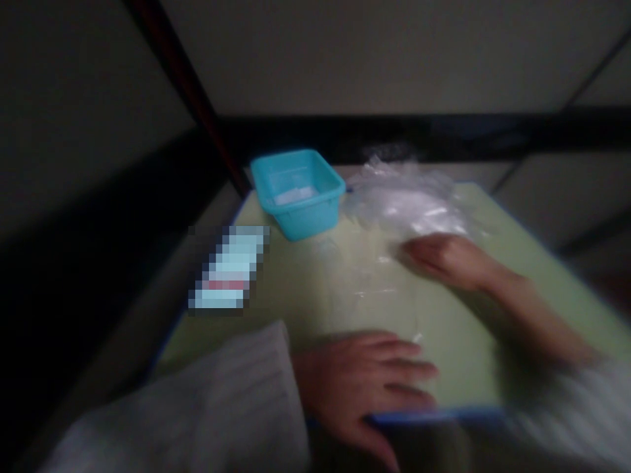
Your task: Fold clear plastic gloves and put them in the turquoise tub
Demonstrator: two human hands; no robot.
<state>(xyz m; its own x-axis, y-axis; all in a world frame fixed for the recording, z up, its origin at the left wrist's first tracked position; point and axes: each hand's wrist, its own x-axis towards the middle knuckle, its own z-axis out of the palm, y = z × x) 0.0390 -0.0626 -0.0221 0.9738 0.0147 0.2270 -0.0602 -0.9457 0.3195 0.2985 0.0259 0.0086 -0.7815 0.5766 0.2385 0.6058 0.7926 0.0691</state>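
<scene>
Two hands, apart, at a table (458,368).

Left hand (365,378): fingers spread beside clear plastic (374,295). Right hand (448,259): curled, grip indiscernible.

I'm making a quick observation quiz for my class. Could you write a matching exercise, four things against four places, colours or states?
Column one
1. Basket
2. Plastic heap
3. Left hand
4. Table

Column two
A. Spread-fingered, palm down
B. Yellow-green, blue-edged
C. Turquoise, something white inside
D. Clear and shiny, just beyond the right hand

Pairs: 1-C, 2-D, 3-A, 4-B
</scene>
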